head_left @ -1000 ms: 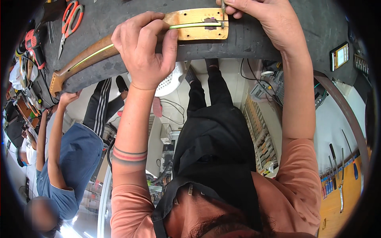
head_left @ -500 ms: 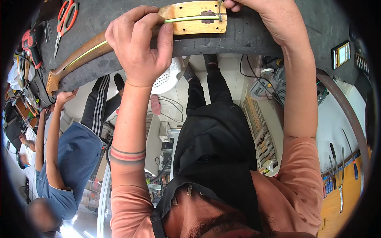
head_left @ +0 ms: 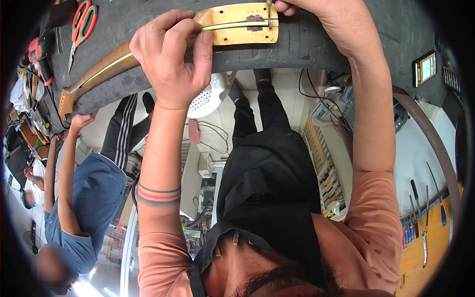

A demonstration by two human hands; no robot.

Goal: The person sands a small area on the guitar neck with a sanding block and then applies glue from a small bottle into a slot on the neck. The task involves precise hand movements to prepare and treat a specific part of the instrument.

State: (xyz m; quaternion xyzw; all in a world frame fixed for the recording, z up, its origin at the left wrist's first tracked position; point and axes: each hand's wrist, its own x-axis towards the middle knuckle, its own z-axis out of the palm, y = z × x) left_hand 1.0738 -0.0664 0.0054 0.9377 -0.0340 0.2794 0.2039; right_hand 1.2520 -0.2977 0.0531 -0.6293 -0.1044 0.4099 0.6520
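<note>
A wooden guitar neck (head_left: 106, 68) lies face down along the bench's front edge, headstock to the left and pale heel to the right. A yellow-green strip, which looks like a sleeved truss rod (head_left: 236, 24), runs in its lengthwise channel and stops at a metal end piece on the heel. My left hand (head_left: 173, 62) is closed over the neck just left of the heel, thumb beside the strip. At the heel's right end my right hand (head_left: 292, 7) is closed on a thin metal tool (head_left: 269, 5), partly cut off by the top edge. Its tip is by the rod's end piece.
Orange-handled scissors (head_left: 81, 24) and a red-black power drill (head_left: 39, 57) lie on the dark bench (head_left: 316, 57) at left. A phone (head_left: 425, 69) rests at right. Another person (head_left: 94, 193) stands at left near the headstock. A white perforated stool (head_left: 210, 96) is below.
The guitar neck's heel has shifted slightly left, together with my left hand. My right hand and the thin tool have moved slightly left too.
</note>
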